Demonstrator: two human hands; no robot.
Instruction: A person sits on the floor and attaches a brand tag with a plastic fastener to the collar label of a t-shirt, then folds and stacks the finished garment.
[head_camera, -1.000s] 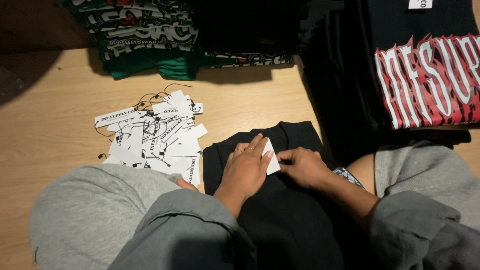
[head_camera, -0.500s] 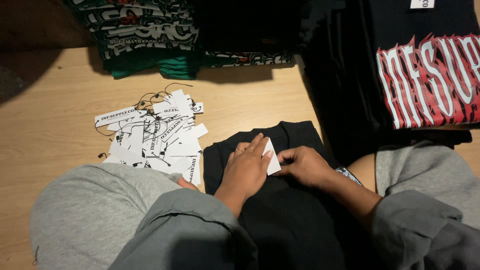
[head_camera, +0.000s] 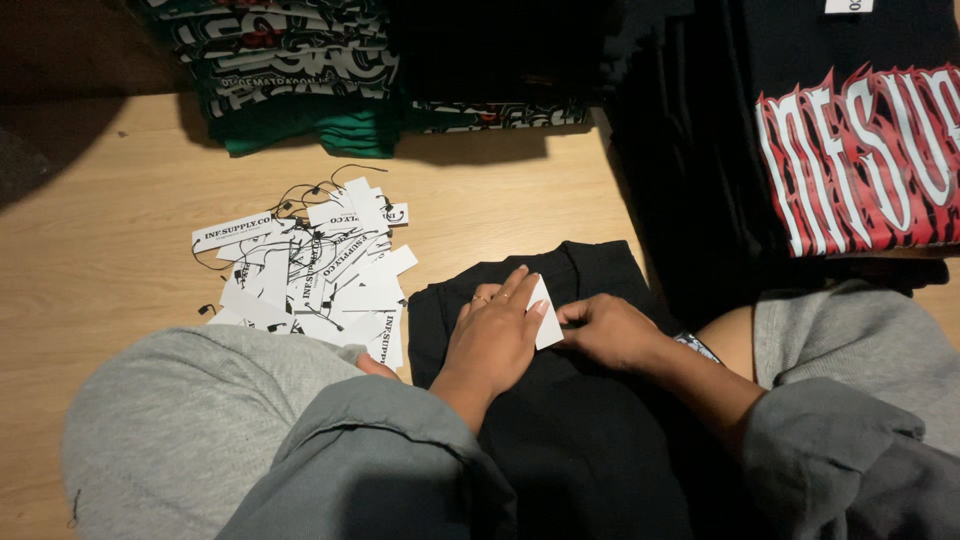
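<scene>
A light wooden floor (head_camera: 120, 230) is spreading across the view, with warm light falling on it. A deep shadow is darkening the corner at ten o'clock (the boards there are barely showing). Stacks of folded shirts (head_camera: 300, 70) are casting shade at twelve o'clock.

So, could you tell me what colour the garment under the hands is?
Plain black garment, seen in the head view.

The left hand (head_camera: 495, 335) covers most of the white tag (head_camera: 545, 318), so only its right end shows. The right hand's (head_camera: 610, 332) fingertips are tucked behind that tag. The black printed shirt (head_camera: 860, 150) is cut off at the right edge, and the folded shirt stack (head_camera: 300, 60) at the top edge.
</scene>
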